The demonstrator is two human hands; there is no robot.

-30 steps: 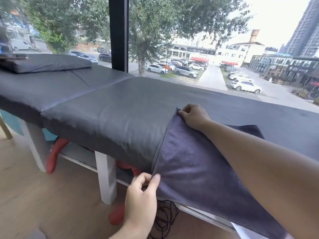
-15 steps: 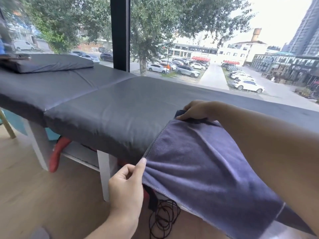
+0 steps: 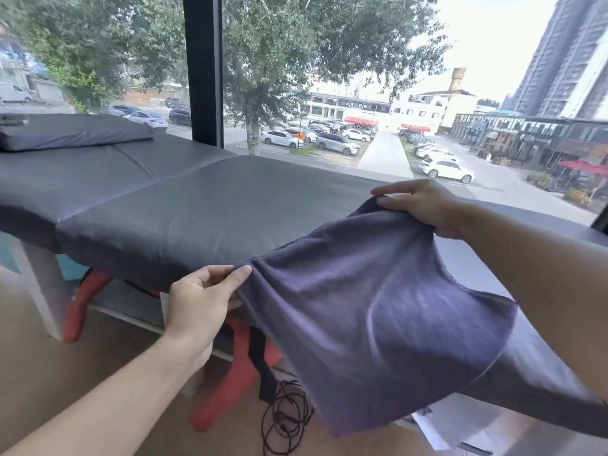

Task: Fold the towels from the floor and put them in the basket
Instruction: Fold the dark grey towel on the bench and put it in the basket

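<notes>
While no writing is legible, left hand and right hand pinch towel corners.

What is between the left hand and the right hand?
In the head view, the stitched edge of the grey towel spans from the left hand to the right hand; each pinches a corner.

Single head-worn wide-angle view, looking forward and slightly down from standing height at the near long edge of a padded grey bed. The bed runs left to right, close to the camera. Beyond the bed the view faces a window onto a street. Below the bed's near edge, floor shows.
</notes>
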